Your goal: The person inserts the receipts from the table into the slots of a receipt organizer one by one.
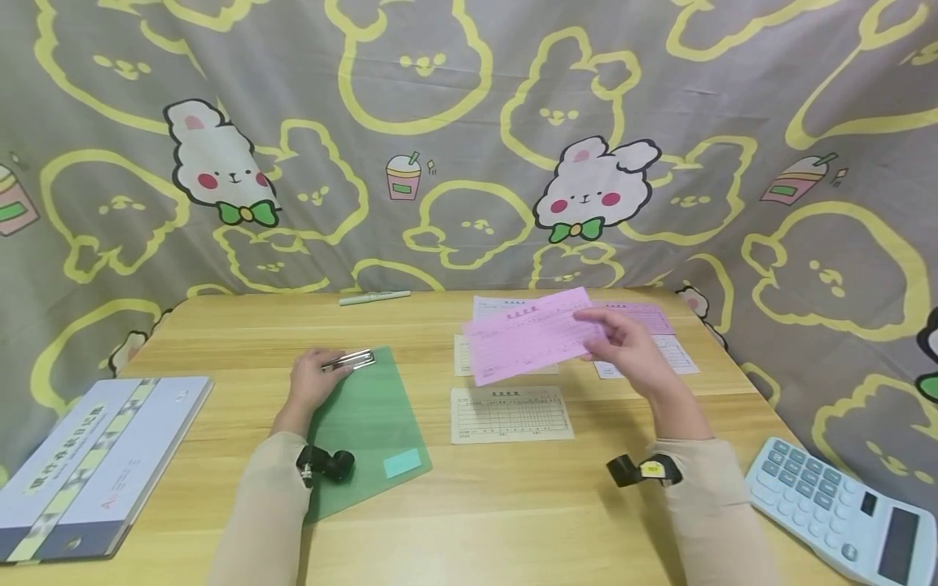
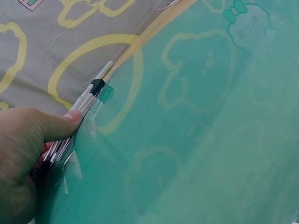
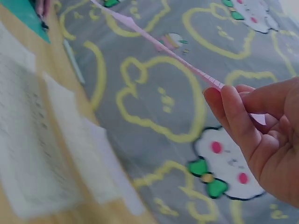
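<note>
A green clipboard (image 1: 370, 431) with a metal clip (image 1: 352, 360) and a light blue sticky note (image 1: 402, 463) lies at the left. My left hand (image 1: 311, 382) grips its clip end; in the left wrist view the thumb of that hand (image 2: 28, 154) lies on the clip (image 2: 70, 130). Between thumb and fingers, my right hand (image 1: 633, 350) pinches the right edge of a pink slip (image 1: 531, 338), raised above the other papers. The right wrist view shows this slip (image 3: 173, 53) edge-on in the hand (image 3: 261, 130). Below it a cream form (image 1: 511, 415) lies flat.
More slips lie behind: a cream one (image 1: 462, 358), a white one (image 1: 487, 306), a pink one (image 1: 648, 317) and a white one (image 1: 677, 355). A pen (image 1: 375, 298) is at the back edge, a bound book (image 1: 103, 464) at the left, a calculator (image 1: 835, 509) at the right.
</note>
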Demonstrator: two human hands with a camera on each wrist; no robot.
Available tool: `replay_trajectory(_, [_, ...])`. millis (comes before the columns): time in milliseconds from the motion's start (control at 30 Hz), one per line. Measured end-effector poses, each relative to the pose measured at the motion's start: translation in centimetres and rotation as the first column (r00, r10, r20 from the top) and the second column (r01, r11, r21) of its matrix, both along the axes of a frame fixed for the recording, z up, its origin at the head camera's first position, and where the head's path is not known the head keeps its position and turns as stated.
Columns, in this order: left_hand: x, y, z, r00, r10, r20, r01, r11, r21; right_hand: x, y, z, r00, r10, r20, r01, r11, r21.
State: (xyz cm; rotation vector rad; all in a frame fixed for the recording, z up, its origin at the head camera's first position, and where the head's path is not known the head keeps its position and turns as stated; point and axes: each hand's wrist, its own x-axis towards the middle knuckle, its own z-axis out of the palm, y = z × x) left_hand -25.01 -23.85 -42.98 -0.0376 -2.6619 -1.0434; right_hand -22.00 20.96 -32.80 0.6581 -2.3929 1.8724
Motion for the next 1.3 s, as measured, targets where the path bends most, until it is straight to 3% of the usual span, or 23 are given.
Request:
replay_trajectory(233, [-0.1,0.2,0.0,0.999,0.035,0.021,-0.035,0.999,0.008,-2.0,-4.3,-2.9,0.988,0.076,0.133,-0.058,0.989,-0.135])
replay_trajectory(333, [-0.1,0.4,0.0,0.999,0.045,0.019,-0.045,0.999,0.008,-2.6,-6.0,-3.4,0.981,0.094,0.169,-0.068,0.986,-0.154])
replay_trajectory(467, [0.0,0.6,-0.1,0.999,0.047,0.015,-0.047,0.999,0.007,-2.7,-8.2,-3.0,0.970,0.138,0.198,-0.103,0.979,-0.174])
replay_trajectory(633, [0.0,0.6,0.0,0.998,0.054,0.021,-0.055,0.998,0.007,-2.5,-10.9,-1.5,0.968,0.178,0.177,-0.136,0.964,-0.230])
replay_trajectory(767, [0.0,0.5,0.1,0.998,0.057,0.022,-0.057,0.998,0.015,-2.4,-12.7,-0.9,0.972,0.162,0.172,-0.098,0.939,-0.329])
replay_trajectory(900, [0.1,0.4,-0.1,0.998,0.056,0.008,-0.056,0.998,0.013,-2.5,-14.2,-2.2,0.960,0.143,0.240,-0.032,0.911,-0.412])
replay_trajectory(1000, [0.1,0.4,-0.2,0.999,0.053,-0.012,-0.053,0.999,-0.004,-2.6,-15.1,-3.9,0.939,0.096,0.330,0.030,0.934,-0.357])
replay_trajectory(1100, [0.0,0.5,-0.3,0.998,0.054,-0.021,-0.054,0.998,-0.015,-2.5,-15.8,-5.6,0.925,0.025,0.380,0.058,0.977,-0.206])
replay_trajectory(1200, [0.0,0.5,-0.2,0.998,0.059,-0.017,-0.059,0.998,-0.014,-2.3,-16.5,-6.7,0.928,-0.026,0.371,0.051,0.997,-0.056])
replay_trajectory(1300, [0.0,0.4,-0.1,0.998,0.056,0.001,-0.056,0.998,-0.002,-2.1,-17.2,-7.2,0.944,-0.048,0.327,0.031,0.998,0.055])
